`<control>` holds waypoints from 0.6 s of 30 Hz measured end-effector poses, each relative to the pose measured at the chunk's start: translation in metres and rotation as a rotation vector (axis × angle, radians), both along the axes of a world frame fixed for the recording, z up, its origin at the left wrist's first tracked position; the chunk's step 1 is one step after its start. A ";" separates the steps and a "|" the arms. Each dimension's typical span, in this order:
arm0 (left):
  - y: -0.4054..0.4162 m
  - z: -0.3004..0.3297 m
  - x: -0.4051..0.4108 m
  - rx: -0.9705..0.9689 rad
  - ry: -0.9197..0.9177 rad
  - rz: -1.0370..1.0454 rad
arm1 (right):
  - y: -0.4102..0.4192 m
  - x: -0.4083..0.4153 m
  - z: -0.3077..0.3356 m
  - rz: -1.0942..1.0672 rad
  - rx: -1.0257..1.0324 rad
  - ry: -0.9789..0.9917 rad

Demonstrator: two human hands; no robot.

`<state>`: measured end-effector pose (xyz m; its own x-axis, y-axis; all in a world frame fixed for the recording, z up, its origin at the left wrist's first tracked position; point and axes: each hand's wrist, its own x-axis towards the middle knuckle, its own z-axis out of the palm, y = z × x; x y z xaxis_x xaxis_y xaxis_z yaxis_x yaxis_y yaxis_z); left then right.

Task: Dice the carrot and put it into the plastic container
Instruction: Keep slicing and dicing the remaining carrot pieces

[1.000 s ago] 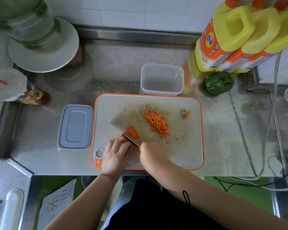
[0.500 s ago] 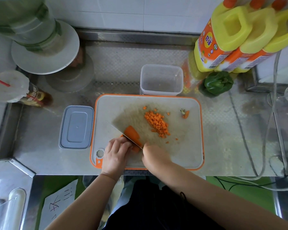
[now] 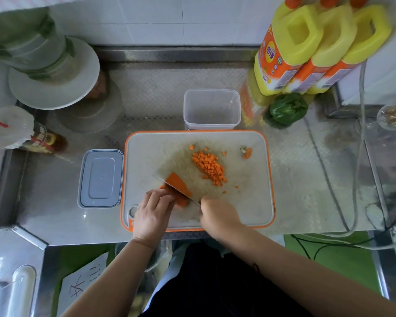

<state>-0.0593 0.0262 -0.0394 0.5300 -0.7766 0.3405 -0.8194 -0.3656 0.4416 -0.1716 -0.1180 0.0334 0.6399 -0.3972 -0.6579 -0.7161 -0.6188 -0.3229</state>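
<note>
A carrot piece (image 3: 177, 183) lies on the orange-rimmed cutting board (image 3: 249, 202), partly hidden by a cleaver blade (image 3: 169, 167) that cuts into it. My left hand (image 3: 152, 212) holds the carrot's near end with curled fingers. My right hand (image 3: 217, 216) grips the cleaver's handle, which is hidden in the fist. A heap of diced carrot (image 3: 209, 167) sits in the board's middle, with the cut-off carrot top (image 3: 247, 152) farther right. The clear plastic container (image 3: 212, 109) stands behind the board.
The container's grey lid (image 3: 101, 178) lies left of the board. Three yellow bottles (image 3: 311, 49) and a green pepper (image 3: 287, 108) stand at the back right. A cup with a straw (image 3: 12, 126) and a blender base (image 3: 53, 72) are at the left. Cables (image 3: 352, 202) run along the right.
The cleaver blade has tilted and slid a little toward the carrot's near end, showing a larger cut face. Both hands stay in nearly the same place.
</note>
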 end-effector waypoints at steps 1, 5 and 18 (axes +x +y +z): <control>0.000 0.000 0.001 0.005 -0.006 -0.001 | 0.003 -0.001 0.002 0.013 -0.019 -0.019; 0.000 -0.001 -0.001 0.014 0.009 0.020 | 0.011 -0.003 0.012 0.083 -0.102 -0.087; 0.000 -0.007 -0.004 -0.003 0.066 0.038 | 0.020 0.007 0.040 0.111 -0.148 -0.012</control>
